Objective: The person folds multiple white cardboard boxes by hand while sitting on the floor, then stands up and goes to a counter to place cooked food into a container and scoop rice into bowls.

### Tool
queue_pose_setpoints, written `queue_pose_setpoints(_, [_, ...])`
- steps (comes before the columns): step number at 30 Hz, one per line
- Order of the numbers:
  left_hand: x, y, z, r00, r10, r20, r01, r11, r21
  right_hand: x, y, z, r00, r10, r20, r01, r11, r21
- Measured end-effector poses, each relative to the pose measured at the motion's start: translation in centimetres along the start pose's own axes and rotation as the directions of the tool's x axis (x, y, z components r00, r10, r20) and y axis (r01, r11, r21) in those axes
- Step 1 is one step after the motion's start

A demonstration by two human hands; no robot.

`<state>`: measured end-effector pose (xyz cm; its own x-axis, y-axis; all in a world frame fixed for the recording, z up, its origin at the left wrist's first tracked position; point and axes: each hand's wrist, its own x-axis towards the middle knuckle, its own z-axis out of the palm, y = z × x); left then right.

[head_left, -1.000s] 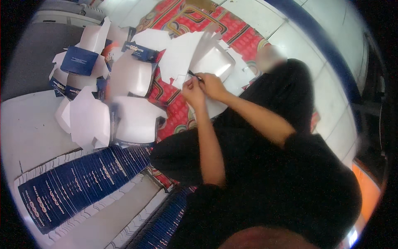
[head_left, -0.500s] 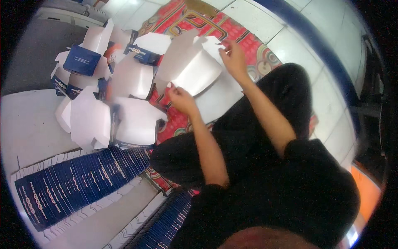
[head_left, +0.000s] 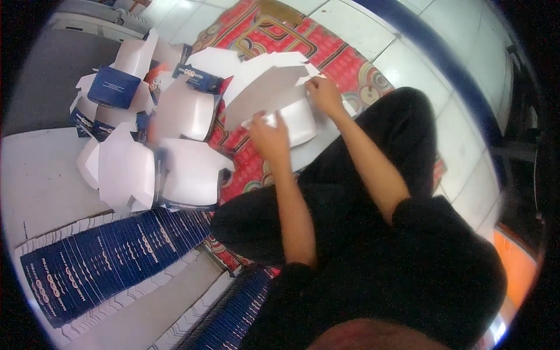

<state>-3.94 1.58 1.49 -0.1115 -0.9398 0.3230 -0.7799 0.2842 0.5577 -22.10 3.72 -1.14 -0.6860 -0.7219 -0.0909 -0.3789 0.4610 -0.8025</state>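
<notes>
A white-lined paper food box [head_left: 301, 121], partly folded, stands in front of me over the red patterned mat. Its tall back panel leans up and away, while the side flaps stick out at the corners. At the near left corner, my left hand [head_left: 270, 137] has its thumb and a finger on either side of a white flap. My right hand [head_left: 325, 96] pinches the flap at the right corner with bent fingers. The box's outer underside is hidden from here.
Several opened boxes [head_left: 184, 114] crowd together left of the hands, some showing dark blue outsides. A long row of flat blue box blanks [head_left: 105, 259] lies at the lower left, with another blue stack [head_left: 227, 318] beside it. My crossed leg [head_left: 379, 131] borders the red mat [head_left: 347, 55].
The box's near wall has come lower, and its back panel leans differently. My left hand has moved right and inward; my right hand has shifted slightly down.
</notes>
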Motion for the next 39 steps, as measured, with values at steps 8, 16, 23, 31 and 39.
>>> queue_pose_setpoints(8, [-0.8,1.7,3.8,0.896,-0.062,0.440,0.195,0.945,-0.264,-0.1,0.0,0.7,0.997,-0.063,0.034,0.062,0.998,0.022])
queue_pose_setpoints(16, [-0.4,0.6,4.9,0.805,-0.180,0.565,0.453,0.801,-0.391,-0.9,-0.2,1.3,0.988,-0.098,0.121,0.087,0.992,0.089])
queue_pose_setpoints(23, [-1.3,2.5,3.6,0.871,-0.123,0.476,0.370,0.800,-0.471,-1.7,1.1,1.7,0.966,-0.214,0.142,0.211,0.977,0.038])
queue_pose_setpoints(31, [-0.7,-0.1,5.0,0.932,-0.144,0.334,0.287,0.854,-0.434,-2.7,-0.3,1.9,0.881,-0.456,0.127,0.454,0.890,0.043])
queue_pose_setpoints(39, [-1.0,0.5,5.6,0.746,-0.248,0.618,0.660,0.395,-0.639,-1.7,0.4,2.1,0.911,-0.386,0.148,0.371,0.921,0.117])
